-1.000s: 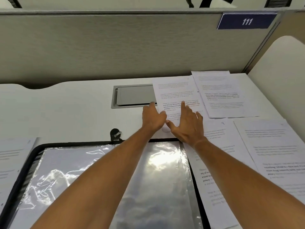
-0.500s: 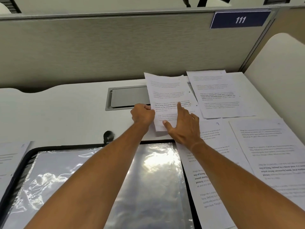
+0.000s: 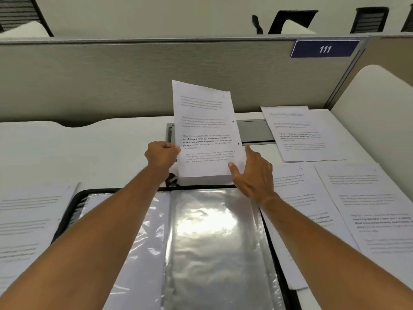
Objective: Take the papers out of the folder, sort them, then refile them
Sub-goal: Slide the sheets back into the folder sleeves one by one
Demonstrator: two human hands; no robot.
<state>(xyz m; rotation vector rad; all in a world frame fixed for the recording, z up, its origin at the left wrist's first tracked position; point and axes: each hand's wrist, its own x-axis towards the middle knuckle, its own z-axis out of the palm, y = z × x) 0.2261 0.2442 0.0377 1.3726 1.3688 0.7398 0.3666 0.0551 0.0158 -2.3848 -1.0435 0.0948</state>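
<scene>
Head view: one sheet (image 3: 207,130) is gripped by the left hand (image 3: 161,155) and pinched by the right hand (image 3: 251,173). Other papers (image 3: 366,209) are laid out beside the folder (image 3: 214,242), whose sleeves look empty, so refiling seems mostly left.

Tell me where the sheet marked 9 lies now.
The sheet marked 9 lies flat on the desk, right of the open folder and just beyond the right hand.
</scene>
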